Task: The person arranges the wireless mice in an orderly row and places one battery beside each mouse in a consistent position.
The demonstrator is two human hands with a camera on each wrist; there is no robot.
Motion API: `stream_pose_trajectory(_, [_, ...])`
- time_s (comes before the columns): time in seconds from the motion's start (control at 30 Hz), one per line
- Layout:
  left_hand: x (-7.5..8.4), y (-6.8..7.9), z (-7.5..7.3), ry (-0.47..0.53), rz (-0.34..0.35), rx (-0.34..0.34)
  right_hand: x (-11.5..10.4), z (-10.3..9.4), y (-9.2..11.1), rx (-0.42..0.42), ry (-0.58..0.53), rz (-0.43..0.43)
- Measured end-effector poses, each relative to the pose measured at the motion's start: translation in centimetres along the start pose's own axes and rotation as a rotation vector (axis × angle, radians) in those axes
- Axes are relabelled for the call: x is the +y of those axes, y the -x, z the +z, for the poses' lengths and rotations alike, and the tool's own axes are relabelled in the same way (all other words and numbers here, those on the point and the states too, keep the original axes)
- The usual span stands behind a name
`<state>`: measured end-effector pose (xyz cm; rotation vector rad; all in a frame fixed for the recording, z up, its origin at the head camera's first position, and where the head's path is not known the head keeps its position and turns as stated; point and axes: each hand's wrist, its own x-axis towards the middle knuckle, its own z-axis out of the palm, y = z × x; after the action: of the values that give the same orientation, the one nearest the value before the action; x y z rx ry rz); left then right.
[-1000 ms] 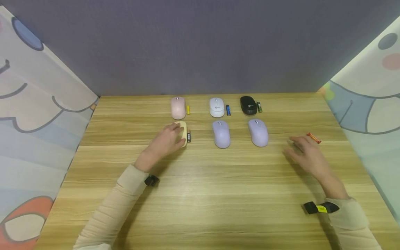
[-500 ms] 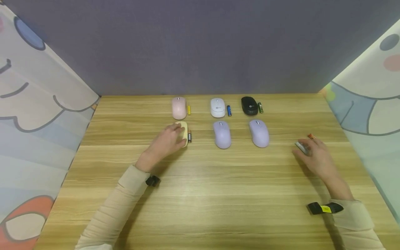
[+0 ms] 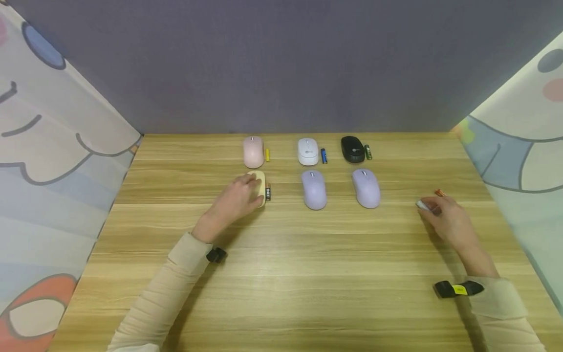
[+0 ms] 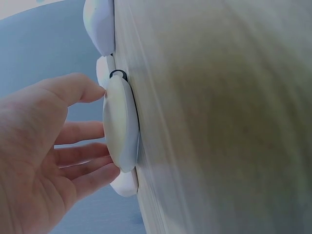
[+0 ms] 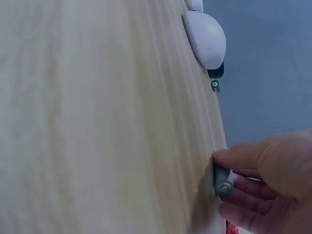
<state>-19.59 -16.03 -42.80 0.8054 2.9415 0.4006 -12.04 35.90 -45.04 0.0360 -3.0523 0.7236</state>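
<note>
My left hand (image 3: 237, 198) holds a pale yellow computer mouse (image 3: 262, 185) flat on the table. In the left wrist view its thumb touches one end of the mouse (image 4: 116, 117) and the other fingertips lie along the far side. Just right of that mouse lies a black-and-copper battery (image 3: 268, 192). Over on the right, my right hand (image 3: 453, 222) pinches a silver-grey battery (image 3: 422, 206) between thumb and fingers, close to the tabletop; its end face shows in the right wrist view. A red battery (image 3: 440, 192) lies just beyond this hand, partly covered by it.
A pink mouse (image 3: 253, 152) with a yellow battery (image 3: 267, 155), a white mouse (image 3: 308, 152) with a blue battery (image 3: 324, 156) and a black mouse (image 3: 353, 149) with a green battery (image 3: 368, 152) form the back row. Two lilac mice (image 3: 314, 190) stand in front. A grey panel (image 3: 281, 68) rises behind.
My right hand has shifted right, partly covering the red battery. Its fingers have come together on the silver-grey battery, hidden a second ago. The left hand keeps its place on the yellow mouse.
</note>
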Motion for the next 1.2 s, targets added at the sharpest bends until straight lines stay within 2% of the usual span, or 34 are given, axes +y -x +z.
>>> stream_pose_trajectory(0.17, [0.1,0.0,0.0,-0.004,-0.009,-0.009,-0.3,-0.3,-0.5,-0.031,0.015,0.005])
stream_pose_trajectory(0.3, [0.1,-0.1,0.1,0.0,-0.008,-0.004,-0.7,-0.5,-0.9,-0.075,0.002,0.053])
stream_pose_trajectory(0.43, [0.0,-0.1,0.1,-0.002,0.002,0.008,-1.6,-0.4,-1.2,-0.056,-0.011,0.072])
stream_pose_trajectory(0.57, [0.0,0.0,0.2,-0.011,0.004,0.012,-3.0,0.0,-1.8,0.033,-0.03,0.011])
stream_pose_trajectory(0.8, [0.1,0.0,0.2,0.002,0.007,0.017,-5.6,0.8,-3.1,0.176,-0.104,-0.162])
stream_pose_trajectory(1.2, [-0.2,0.0,0.4,-0.006,0.031,0.036,-9.6,2.1,-4.7,0.137,-0.167,-0.225])
